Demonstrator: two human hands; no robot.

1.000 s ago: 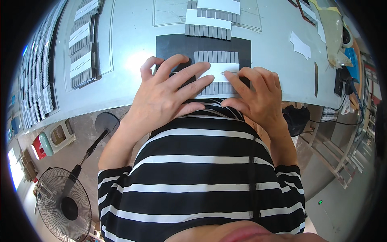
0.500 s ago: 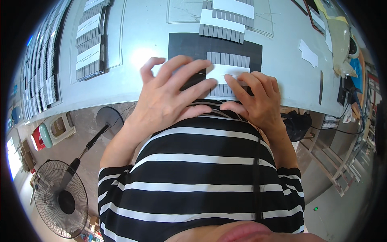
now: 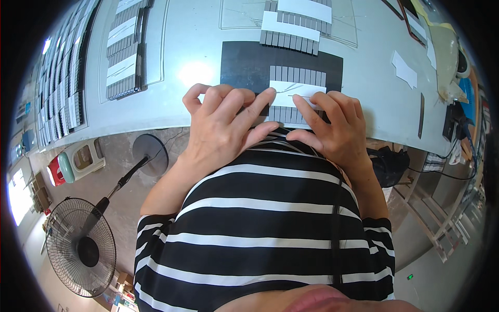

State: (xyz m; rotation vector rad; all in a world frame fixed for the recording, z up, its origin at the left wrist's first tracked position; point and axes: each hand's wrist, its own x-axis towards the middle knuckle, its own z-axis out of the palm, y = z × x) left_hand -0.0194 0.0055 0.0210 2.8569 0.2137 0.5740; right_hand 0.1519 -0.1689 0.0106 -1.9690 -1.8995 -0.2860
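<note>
A flat row of narrow grey strips [image 3: 297,74] lies side by side near the table's front edge, with a white band [image 3: 285,88] across its middle. Thin dark lines, perhaps fine wires, show on the band. My left hand [image 3: 221,117] is at its left end, index fingertip touching the band, thumb apart, other fingers curled. On the right, my right hand [image 3: 338,122] rests its index fingertip on the band, its thumb held away. Neither hand grips anything I can see. A dark rectangular mat [image 3: 244,65] lies under the row.
Similar banded strip stacks [image 3: 291,26] stand beyond the mat, with more stacks [image 3: 123,57] at the left. Many rows [image 3: 62,73] line the far left. At right lie a white paper scrap [image 3: 404,70] and a thin dark bar [image 3: 421,115]. A fan [image 3: 87,252] stands on the floor.
My left index fingertip has come down onto the band's left end, and that hand's other fingers have curled in. My right hand stays nearly in place on the band.
</note>
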